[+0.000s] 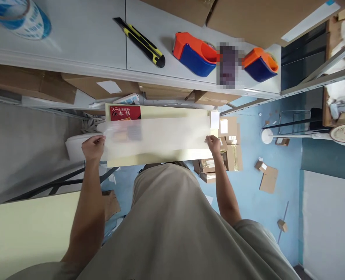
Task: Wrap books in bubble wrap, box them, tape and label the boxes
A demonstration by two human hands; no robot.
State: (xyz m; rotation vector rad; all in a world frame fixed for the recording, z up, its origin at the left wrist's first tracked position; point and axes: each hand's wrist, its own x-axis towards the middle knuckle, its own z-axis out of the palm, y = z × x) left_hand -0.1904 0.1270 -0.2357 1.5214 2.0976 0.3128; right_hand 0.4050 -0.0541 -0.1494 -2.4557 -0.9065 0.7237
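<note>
Between my two hands stretches a translucent white sheet of wrapping (172,132), over a pale yellow tabletop (161,157). My left hand (93,147) pinches its left end, with the fingers closed. At the opposite end, my right hand (213,144) grips the sheet's edge between thumb and fingers. A red book (126,112) with a printed cover lies at the table's left end. Its lower part shows blurred through the sheet. A small white paper (215,119) sits at the far right corner of the table.
On the grey shelf (82,50) in front lie a yellow-black utility knife (140,41), two orange-blue tape dispensers (194,54) and a blue-white roll (21,19). Cardboard boxes (232,151) stand right of the table. A fan (344,134) is further right. Another yellow tabletop (32,233) is at lower left.
</note>
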